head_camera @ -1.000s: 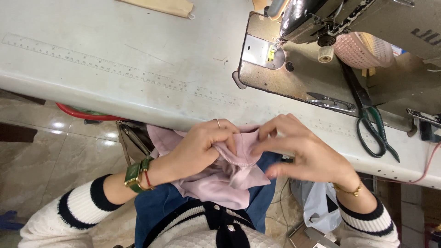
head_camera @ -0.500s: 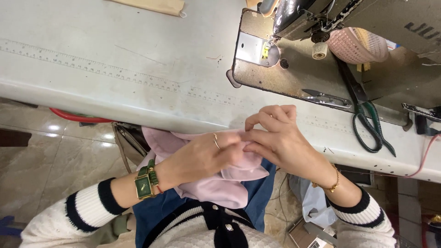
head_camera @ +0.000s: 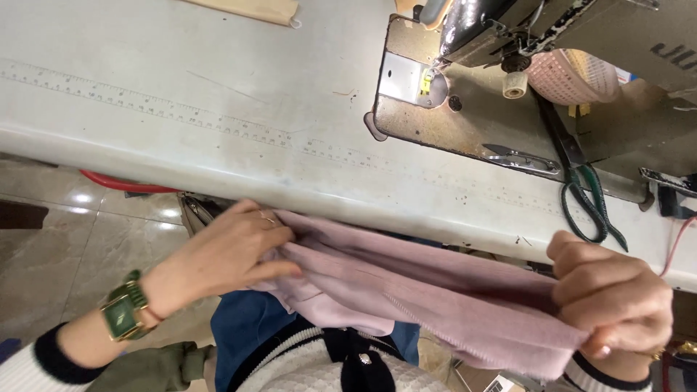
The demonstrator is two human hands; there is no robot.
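Observation:
A pale pink piece of fabric is stretched across my lap, just below the front edge of the white sewing table. My left hand grips its left end, fingers bunched on the folds; a ring and a green wristwatch show on that arm. My right hand is closed in a fist on the right end, pulling the cloth taut to the lower right. Both hands sit off the table, over my blue-clad lap.
A sewing machine stands at the far right of the table on a worn metal plate. Green-handled scissors, small thread snips and a pink mesh cup lie beside it. Tan cloth sits at the far edge.
My hands were together, bunching the pink fabric at the middle. Now they have moved apart, the right hand far to the right, drawing the fabric out flat and taut.

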